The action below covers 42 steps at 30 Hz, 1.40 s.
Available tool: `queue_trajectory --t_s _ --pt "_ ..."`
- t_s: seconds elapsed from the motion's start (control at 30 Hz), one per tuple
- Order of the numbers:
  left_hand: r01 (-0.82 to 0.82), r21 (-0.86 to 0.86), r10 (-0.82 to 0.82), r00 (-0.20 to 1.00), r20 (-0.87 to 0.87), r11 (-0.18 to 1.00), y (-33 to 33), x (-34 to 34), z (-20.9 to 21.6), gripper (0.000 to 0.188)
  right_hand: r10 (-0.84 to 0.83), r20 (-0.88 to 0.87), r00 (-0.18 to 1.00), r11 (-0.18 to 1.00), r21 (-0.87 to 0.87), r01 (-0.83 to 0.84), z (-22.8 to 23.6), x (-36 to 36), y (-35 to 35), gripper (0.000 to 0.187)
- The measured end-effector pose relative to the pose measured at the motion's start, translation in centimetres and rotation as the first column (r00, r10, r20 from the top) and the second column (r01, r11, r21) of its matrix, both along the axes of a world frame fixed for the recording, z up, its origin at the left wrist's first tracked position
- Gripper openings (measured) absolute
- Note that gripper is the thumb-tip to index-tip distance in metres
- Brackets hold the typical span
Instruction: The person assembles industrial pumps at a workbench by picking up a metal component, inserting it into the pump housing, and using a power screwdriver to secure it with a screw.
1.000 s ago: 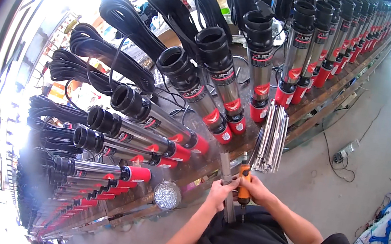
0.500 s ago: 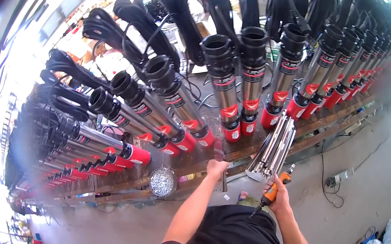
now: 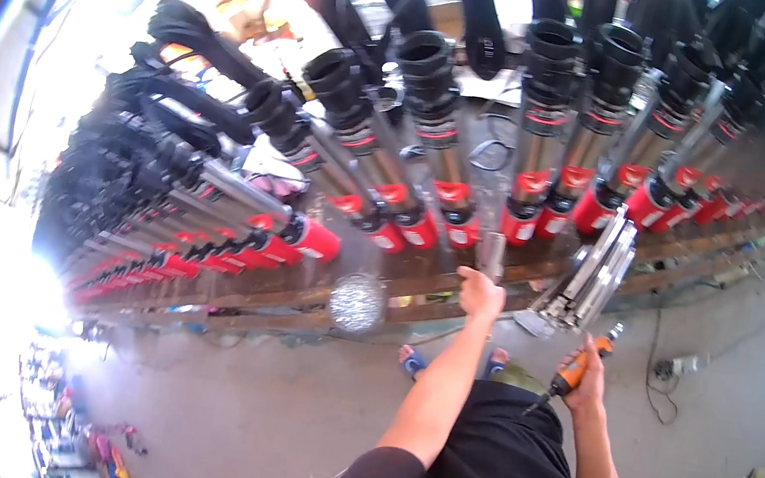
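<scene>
Left hand [image 3: 479, 291] clamped on a metal strip [image 3: 493, 254], steadying it; right hand [image 3: 589, 377] wrapped round orange screwdriver [image 3: 567, 378], held ready.

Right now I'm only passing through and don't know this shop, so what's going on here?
A person stands at a long rack of steel pumps with red bases and black tops, lined up in a row. The left hand grips a metal strip at the rack's edge. The right hand holds an orange screwdriver, clear of the rack. A bundle of metal strips leans between the hands.
</scene>
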State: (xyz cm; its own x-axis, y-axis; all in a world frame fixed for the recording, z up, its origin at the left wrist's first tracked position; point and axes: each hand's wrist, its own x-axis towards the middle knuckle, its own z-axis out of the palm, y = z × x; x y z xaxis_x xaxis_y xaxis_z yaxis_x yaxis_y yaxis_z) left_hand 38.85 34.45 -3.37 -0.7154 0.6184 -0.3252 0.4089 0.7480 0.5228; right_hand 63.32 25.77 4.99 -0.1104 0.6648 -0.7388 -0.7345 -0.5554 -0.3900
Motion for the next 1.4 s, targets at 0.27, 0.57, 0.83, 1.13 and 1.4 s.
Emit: queue_trajectory --t_s 0.27,0.57,0.83,1.13,1.4 --pt "0.035 -0.134 -0.043 0.997 -0.063 0.99 1.1 -0.5 2.2 0.058 0.008 -0.04 0.999 1.0 -0.002 -0.008 -0.9 0.1 -0.2 0.024" --pt "0.188 -0.091 -0.208 0.928 -0.309 0.978 -2.1 -2.1 6.7 0.076 -0.079 -0.073 0.994 0.994 -0.086 0.073 -0.7 1.8 -1.0 0.03" --pt "0.049 -0.298 -0.18 0.884 -0.431 0.953 -13.9 -21.0 5.4 0.128 -0.276 0.0 0.961 0.948 -0.163 0.272 -1.2 7.0 -3.1 0.033" --pt "0.179 -0.191 -0.259 0.764 -0.591 0.965 -11.6 -17.6 1.7 0.129 -0.524 0.086 0.847 0.835 -0.147 0.531 1.4 7.6 -12.4 0.033" --pt "0.483 0.201 -0.17 0.619 -0.767 0.852 -10.7 -13.0 6.3 0.107 -0.583 0.168 0.795 0.788 -0.122 0.603 2.2 3.0 -23.8 0.024"
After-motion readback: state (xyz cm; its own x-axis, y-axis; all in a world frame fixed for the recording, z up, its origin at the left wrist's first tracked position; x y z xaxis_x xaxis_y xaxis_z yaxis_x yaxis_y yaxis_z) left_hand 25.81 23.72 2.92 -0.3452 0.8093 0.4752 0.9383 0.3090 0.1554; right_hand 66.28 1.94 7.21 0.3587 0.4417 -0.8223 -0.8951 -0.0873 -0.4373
